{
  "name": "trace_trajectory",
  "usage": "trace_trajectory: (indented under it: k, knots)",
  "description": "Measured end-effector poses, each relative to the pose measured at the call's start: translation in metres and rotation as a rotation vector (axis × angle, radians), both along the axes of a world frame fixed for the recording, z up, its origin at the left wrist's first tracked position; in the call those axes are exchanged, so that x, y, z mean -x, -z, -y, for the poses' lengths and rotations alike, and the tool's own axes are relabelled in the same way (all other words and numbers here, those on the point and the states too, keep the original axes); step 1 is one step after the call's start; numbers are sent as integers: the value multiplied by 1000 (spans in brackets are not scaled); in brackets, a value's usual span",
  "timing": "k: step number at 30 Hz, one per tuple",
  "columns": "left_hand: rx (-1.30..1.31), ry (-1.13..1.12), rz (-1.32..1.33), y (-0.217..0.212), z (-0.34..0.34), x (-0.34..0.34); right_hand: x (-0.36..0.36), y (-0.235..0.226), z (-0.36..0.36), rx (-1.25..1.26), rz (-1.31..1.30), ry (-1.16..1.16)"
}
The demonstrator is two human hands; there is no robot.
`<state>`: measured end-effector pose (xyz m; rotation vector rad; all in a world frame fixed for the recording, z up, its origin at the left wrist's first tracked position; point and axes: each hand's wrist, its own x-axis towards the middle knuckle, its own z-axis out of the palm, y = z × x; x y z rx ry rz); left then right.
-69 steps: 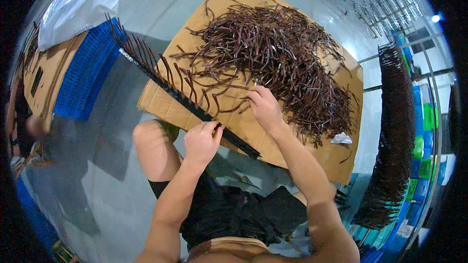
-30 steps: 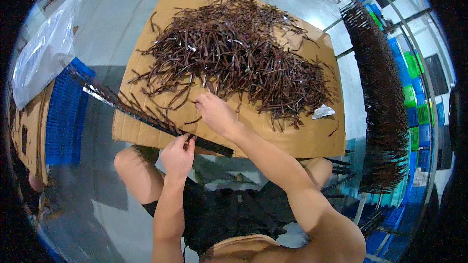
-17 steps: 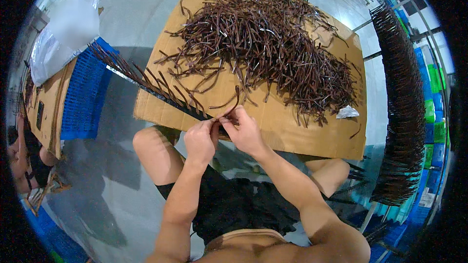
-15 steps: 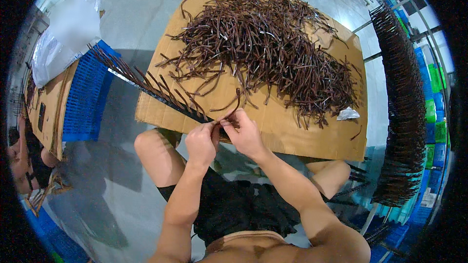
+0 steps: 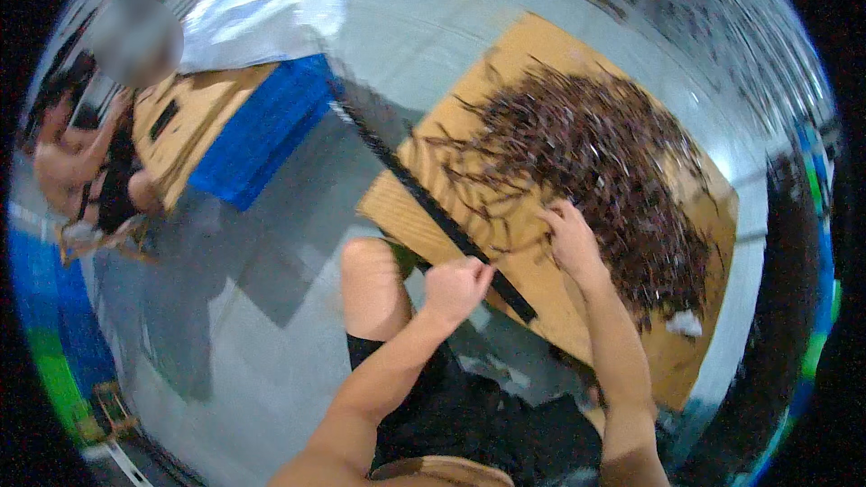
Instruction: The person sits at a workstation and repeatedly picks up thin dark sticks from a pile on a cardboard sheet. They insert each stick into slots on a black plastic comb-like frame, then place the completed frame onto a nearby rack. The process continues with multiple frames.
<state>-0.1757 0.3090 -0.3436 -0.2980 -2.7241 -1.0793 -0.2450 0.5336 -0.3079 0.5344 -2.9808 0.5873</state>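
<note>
Two bare hands are in action, and we go straight to the long black strip [image 5: 437,209], slanting across the near left side of the cardboard sheet [image 5: 561,326], its far end reaching out past the edge. Left hand [image 5: 456,289] first: the strip lies right at its fingertips, close to the lower end, and we see thumb and fingers closed in a pinch on it, a short length poking out beyond the grip. Across to the right hand [image 5: 570,233], well apart from the strip, just at the near fringe of the big heap of brown strips [image 5: 600,158]! Its fingers are bent, tips close to the thumb; blur beats us here, and we cannot tell whether anything sits between them. By the heap's lower right end we spot a white scrap [image 5: 686,323]. Away on the left, a seated co-worker [image 5: 68,162] is beside more cardboard, with a blue crate [image 5: 262,140] alongside.
</note>
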Motion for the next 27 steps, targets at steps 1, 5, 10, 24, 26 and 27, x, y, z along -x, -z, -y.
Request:
trace_trajectory:
  k: [1,5,10,24,26,27]
  knots:
    - [-4,-1,48,2,4,-2,2,-4,4,-145,-41,-46]
    - [-116,107,-44,-5,-13,-6,15,43,-46,-277,-156,-245]
    - [-18,122,4,10,-17,-10,1,25,-32,-141,-257,-146]
    - [-19,183,-18,10,-17,-9,-88,20,65,1016,241,354]
    - [-31,182,-8,8,-16,-7,-88,24,62,1031,238,358]
    - [-33,186,7,8,-17,-9,-89,25,59,1000,244,365]
